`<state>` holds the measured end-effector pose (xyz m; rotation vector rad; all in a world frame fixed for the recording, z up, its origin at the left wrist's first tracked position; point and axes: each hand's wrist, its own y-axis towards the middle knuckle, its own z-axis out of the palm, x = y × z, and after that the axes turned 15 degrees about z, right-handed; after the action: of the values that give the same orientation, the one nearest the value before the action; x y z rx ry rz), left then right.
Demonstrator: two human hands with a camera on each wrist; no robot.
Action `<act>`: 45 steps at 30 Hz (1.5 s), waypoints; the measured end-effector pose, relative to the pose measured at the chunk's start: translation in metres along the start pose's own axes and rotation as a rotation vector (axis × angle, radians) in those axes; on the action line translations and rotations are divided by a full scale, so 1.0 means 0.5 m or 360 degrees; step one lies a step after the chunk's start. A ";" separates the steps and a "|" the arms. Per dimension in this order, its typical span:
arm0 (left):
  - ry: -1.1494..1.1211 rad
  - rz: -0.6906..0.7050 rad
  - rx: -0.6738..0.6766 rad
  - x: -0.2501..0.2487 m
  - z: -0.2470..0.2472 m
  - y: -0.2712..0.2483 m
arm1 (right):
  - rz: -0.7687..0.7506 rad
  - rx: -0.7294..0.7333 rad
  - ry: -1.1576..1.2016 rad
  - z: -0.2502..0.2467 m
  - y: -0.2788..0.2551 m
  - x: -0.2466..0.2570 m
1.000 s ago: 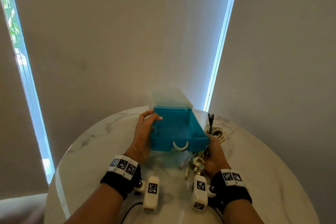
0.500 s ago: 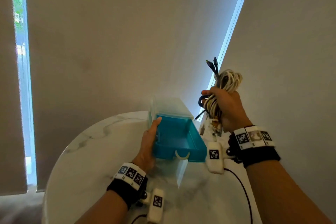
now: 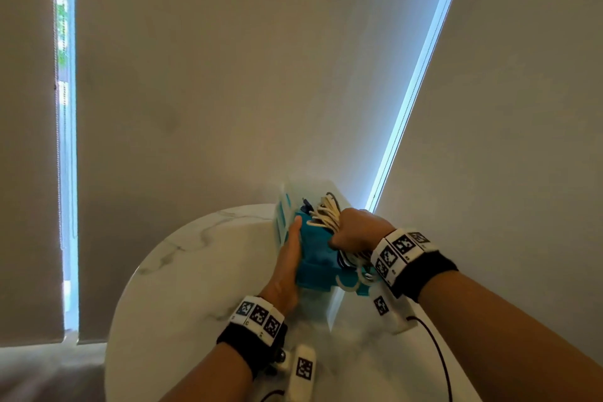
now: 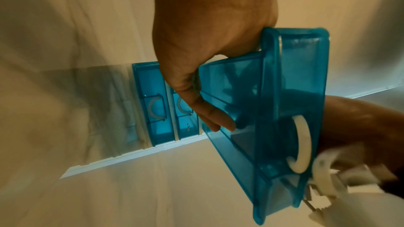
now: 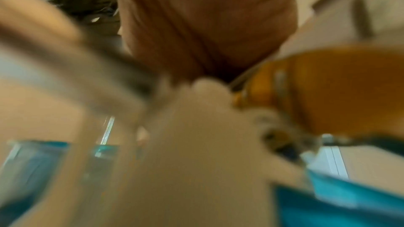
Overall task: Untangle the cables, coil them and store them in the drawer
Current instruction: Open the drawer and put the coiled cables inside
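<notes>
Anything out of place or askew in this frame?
Yes. The cable bundle in the right hand overhangs the open blue drawer: loops rise above it and plugs hang over its front. The left hand steadies its side.

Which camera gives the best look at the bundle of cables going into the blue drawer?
The head view: the cable bundle shows as cream loops gripped by the right hand over the blue drawer. The left wrist view shows only dark shapes through the drawer wall; the right wrist view is too blurred to tell.

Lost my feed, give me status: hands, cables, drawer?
Left hand steadies blue drawer. Right hand grips cable bundle, over the open drawer. Nothing blocking.
</notes>
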<state>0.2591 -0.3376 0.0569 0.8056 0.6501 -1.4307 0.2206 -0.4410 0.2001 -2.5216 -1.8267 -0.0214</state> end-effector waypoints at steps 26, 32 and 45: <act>0.0156 0.0095 0.0156 -0.018 0.014 -0.030 | -0.0224 -0.0180 -0.0957 0.020 -0.004 0.069; 0.0147 0.0055 0.0270 -0.031 0.008 -0.019 | -0.0318 -0.0207 -0.1123 0.003 -0.015 0.067; 0.0287 0.0095 0.0232 -0.074 0.007 0.010 | 0.0081 0.1101 0.0082 -0.086 0.064 0.000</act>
<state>0.2617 -0.3186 0.0894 1.0698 0.6577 -1.3725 0.2510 -0.4524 0.2427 -2.0439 -1.4140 0.4571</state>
